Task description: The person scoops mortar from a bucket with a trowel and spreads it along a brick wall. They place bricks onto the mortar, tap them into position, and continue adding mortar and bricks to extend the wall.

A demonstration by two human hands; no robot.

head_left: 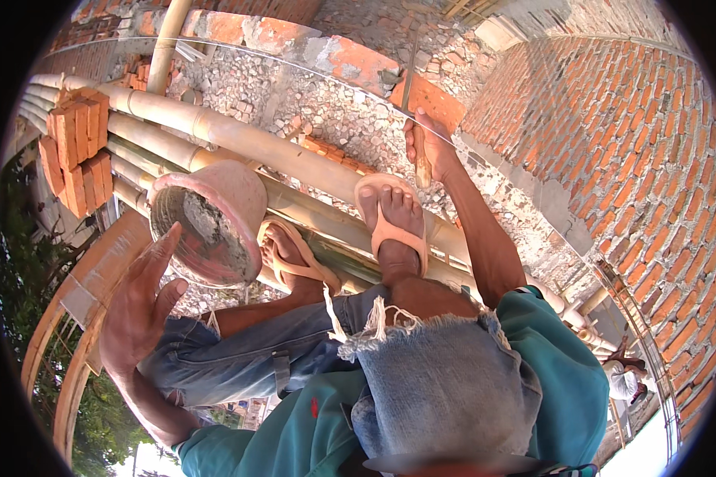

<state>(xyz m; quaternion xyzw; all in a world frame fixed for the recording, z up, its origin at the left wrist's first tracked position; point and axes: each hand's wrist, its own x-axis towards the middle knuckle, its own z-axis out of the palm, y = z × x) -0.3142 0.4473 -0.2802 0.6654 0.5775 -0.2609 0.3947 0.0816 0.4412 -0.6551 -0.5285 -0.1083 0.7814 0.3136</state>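
My right hand (433, 145) is wrapped round the wooden handle (422, 168) of what looks like a trowel. Its narrow metal blade (409, 79) appears nearly edge-on and points away over the wall top. Right by the blade, an orange brick (436, 103) sits at the end of the brick course, with a dab of grey mortar (389, 78) beside it. My left hand (142, 306) holds nothing, fingers stretched and thumb apart, near the rim of a mortar-crusted bucket (250, 191). Wet grey mortar (207, 219) lies inside the bucket.
Sandalled feet rest on thick bamboo poles (294, 151). A taut white string (310, 70) runs along the wall top (282, 36). Stacked bricks (79, 147) sit on the poles at left. Rubble (247, 87) covers the ground below; a brick wall (612, 135) rises at right. Another person (624, 378) is lower right.
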